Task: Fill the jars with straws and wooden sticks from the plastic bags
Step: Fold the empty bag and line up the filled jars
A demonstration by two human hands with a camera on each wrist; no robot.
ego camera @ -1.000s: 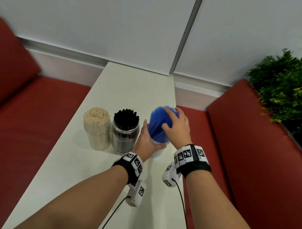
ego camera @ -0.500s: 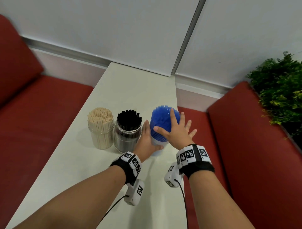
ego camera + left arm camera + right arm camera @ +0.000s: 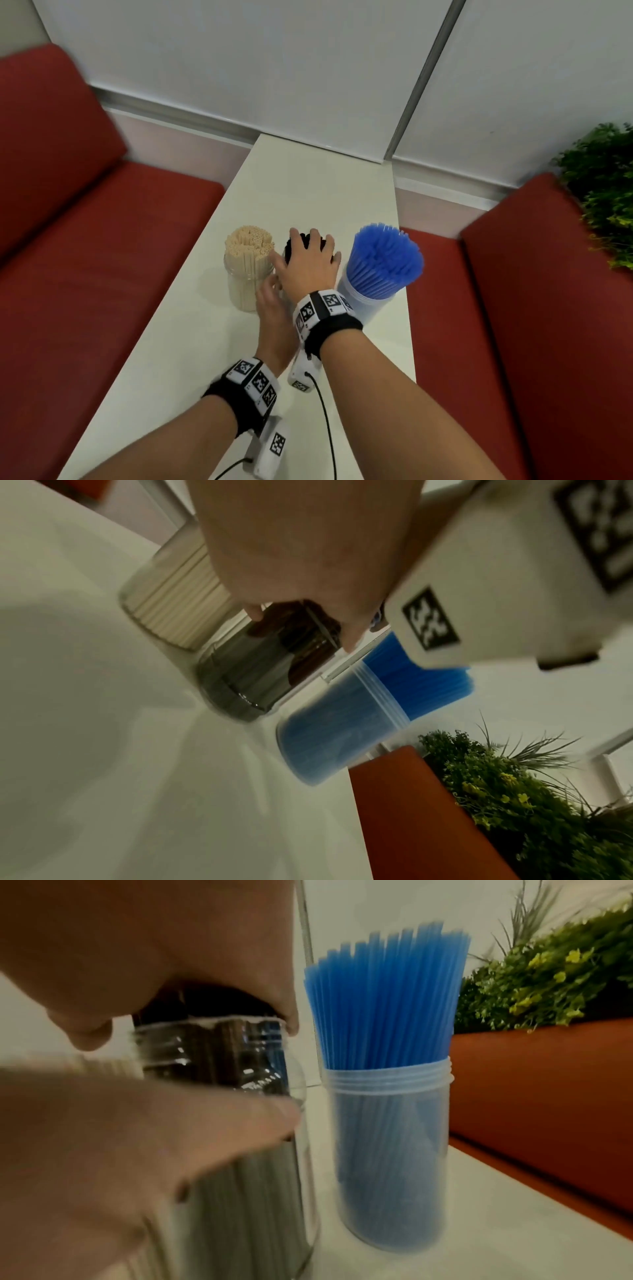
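White table (image 3: pixel 308 192) between two red benches (image 3: pixel 102 240), set against a pale panelled wall (image 3: pixel 239 68); a green plant (image 3: pixel 603 192) stands behind the right-hand bench. Right hand (image 3: pixel 308 263): fingers (image 3: pixel 295 240) spread and lightly bent, laid palm-down over the tips of the black straws (image 3: pixel 304 237), thumb (image 3: pixel 278 259) reaching toward the wooden sticks; in the right wrist view the palm (image 3: pixel 171 947) covers the mouth of the clear jar (image 3: pixel 240 1123), the fingertips hanging just past its threaded rim. Left hand (image 3: pixel 274 308): lies lower, partly under the right wrist, its fingers (image 3: pixel 269 282) reaching between the black-straw jar and the stick jar; the right wrist view shows them, blurred, laid against the glass wall, but whether they wrap around it cannot be told. Both wrists carry black bands with white marker blocks (image 3: pixel 322 305) and a cabled camera unit (image 3: pixel 303 373). Three jars stand upright in a row across the table, just beside one another. Left: jar (image 3: pixel 241 291) packed with wooden sticks (image 3: pixel 249 241). Middle: the black straws under the right hand. Right: frosted plastic jar (image 3: pixel 370 305), near the table's right edge, filled with blue straws (image 3: pixel 385 260) that fan out well above its threaded rim; neither hand touches it. Left wrist view strongly tilted and motion-blurred; it shows all three jars standing on the table
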